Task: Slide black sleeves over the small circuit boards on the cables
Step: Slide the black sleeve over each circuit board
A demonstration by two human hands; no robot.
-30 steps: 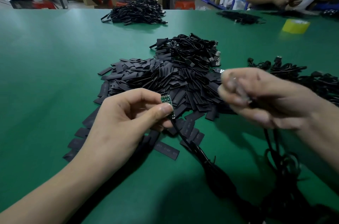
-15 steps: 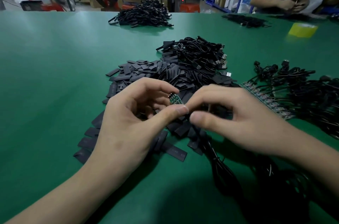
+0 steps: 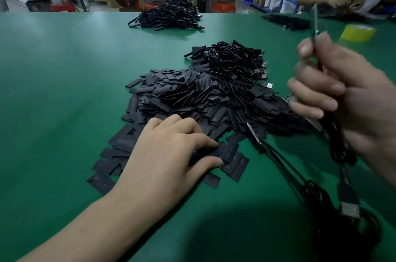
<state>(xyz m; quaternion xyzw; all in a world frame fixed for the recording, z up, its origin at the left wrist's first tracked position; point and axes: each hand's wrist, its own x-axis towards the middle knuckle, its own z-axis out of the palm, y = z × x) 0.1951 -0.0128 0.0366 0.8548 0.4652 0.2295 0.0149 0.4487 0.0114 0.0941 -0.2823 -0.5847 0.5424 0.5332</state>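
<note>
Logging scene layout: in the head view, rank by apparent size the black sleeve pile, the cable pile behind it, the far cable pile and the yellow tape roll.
Largest: black sleeve pile.
Next, unranked: cable pile behind it and far cable pile look alike, the far one being further off.
Smallest: yellow tape roll.

So the left hand point(image 3: 169, 150) is down low, palm down, forearm reaching in from the bottom left. Its fingers are slightly bent, and the fingertips and thumb touch the loose sleeves point(image 3: 233, 161). The right hand point(image 3: 342, 98) is lifted on the right and pretty blurry, fingers curled round a black cable point(image 3: 335, 139).
</note>
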